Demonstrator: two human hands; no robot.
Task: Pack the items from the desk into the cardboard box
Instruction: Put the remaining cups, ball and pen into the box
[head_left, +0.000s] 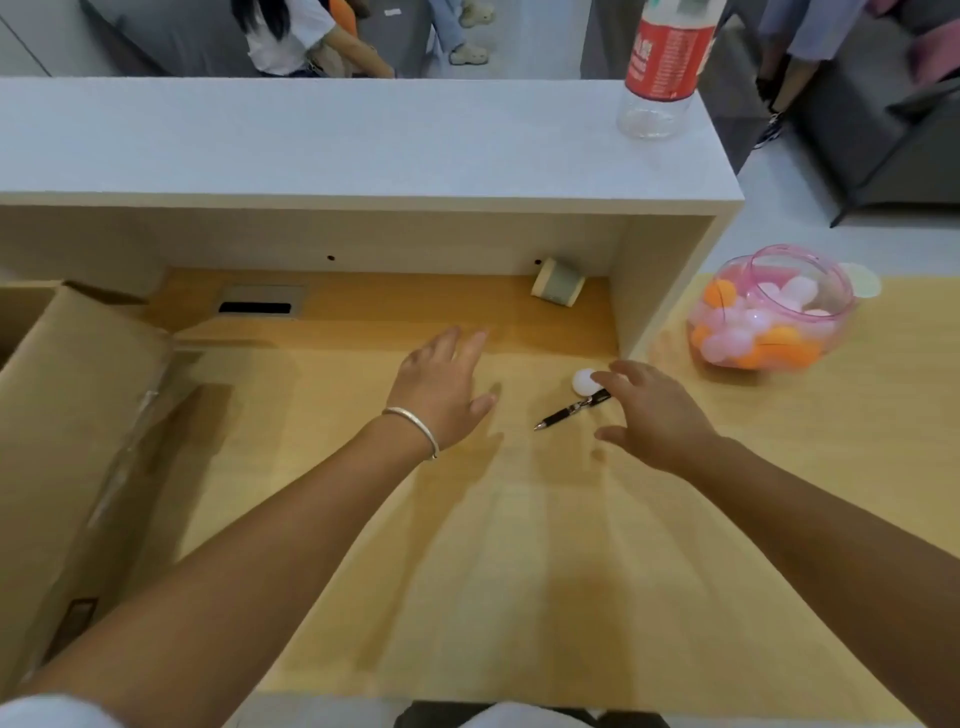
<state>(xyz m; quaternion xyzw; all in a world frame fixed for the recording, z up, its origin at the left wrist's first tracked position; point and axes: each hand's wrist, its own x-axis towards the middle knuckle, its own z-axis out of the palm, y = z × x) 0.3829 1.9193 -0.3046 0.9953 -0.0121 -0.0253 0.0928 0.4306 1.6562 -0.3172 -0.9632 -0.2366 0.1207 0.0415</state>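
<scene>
Cardboard box (78, 415) sits at the desk's (467, 571) left edge, flaps open to receive things. Moving right, the left hand (441, 389) hovers spread and empty. The pen (571, 410) lies mid-desk, long axis diagonal, tip toward the near-left, beside a white ball (583, 381). The right hand (654, 415), fingers loosely apart, reaches over it, likely to grasp.

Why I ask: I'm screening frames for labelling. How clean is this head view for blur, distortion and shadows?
Head view: wide-angle bending curves the shelf edges; both the left hand and right hand look slightly motion-blurred, with soft shadows on the desk; the pen stays legible.
</scene>
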